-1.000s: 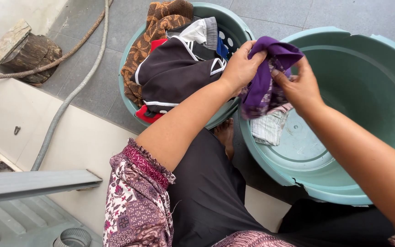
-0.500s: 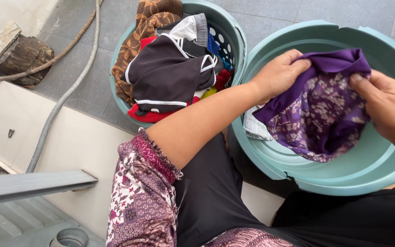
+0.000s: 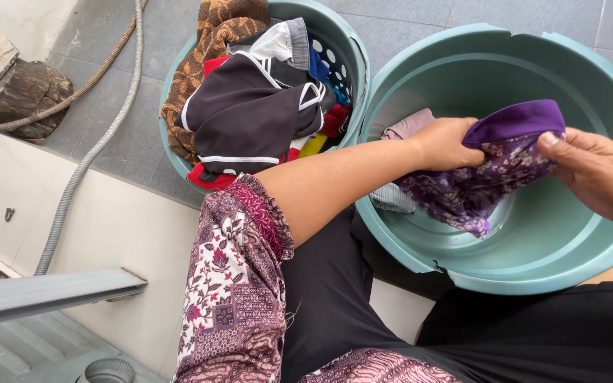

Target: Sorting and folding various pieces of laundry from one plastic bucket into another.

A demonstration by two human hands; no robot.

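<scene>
Lowered since half a second ago, purple patterned cloth [image 3: 484,177] now hangs inside teal basin [image 3: 604,248], right of frame. Left hand [image 3: 445,144] clenches its upper edge; right hand [image 3: 594,174] pinches its right end. Pale garments [image 3: 406,131] lie beneath. Second teal tub [image 3: 352,53], upper centre, piled with laundry [image 3: 250,106]. Grey hose [image 3: 86,170] and log [image 3: 23,92] at left, on grey floor tiles [image 3: 420,21].

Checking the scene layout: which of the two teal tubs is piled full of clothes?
The smaller tub on the left; the big tub under both hands is nearly empty.
</scene>
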